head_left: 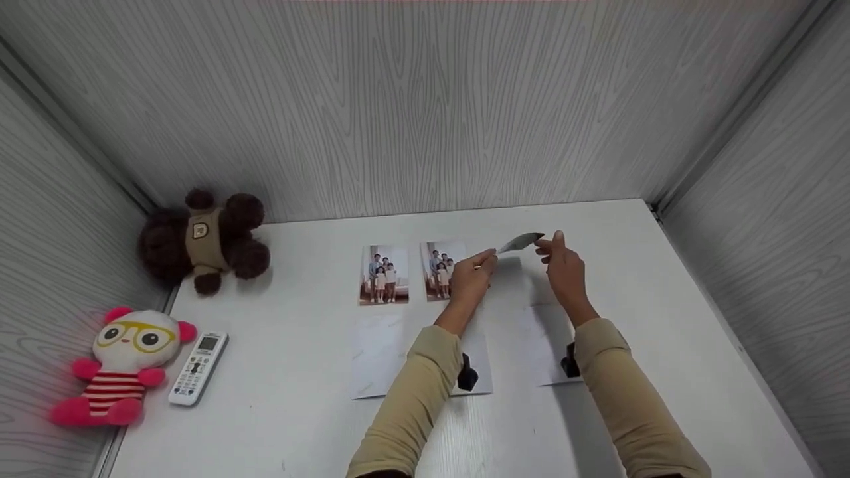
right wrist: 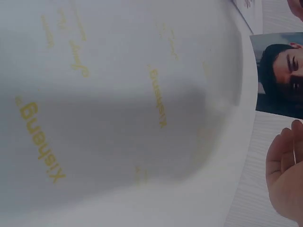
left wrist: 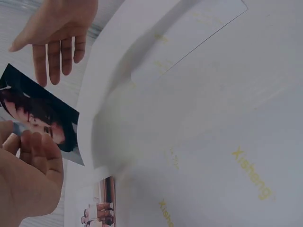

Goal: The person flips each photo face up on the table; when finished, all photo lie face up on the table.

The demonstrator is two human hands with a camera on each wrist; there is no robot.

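Grey wood-grain walls box in a white table (head_left: 299, 425). Just past centre, toward 12 o'clock, the left hand (head_left: 473, 273) pinches one edge of a photo (head_left: 521, 241) held above the table, fingers curled on it. The right hand (head_left: 564, 265), at the photo's 3 o'clock, has straight fingers at its other end. Two family prints (head_left: 384, 274) lie at 9 o'clock of the hands; plush toys (head_left: 206, 239) and a remote (head_left: 198, 367) sit far left.

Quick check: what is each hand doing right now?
Left hand: pinches the photo.
Right hand: fingers straight, open beside the photo; contact unclear.
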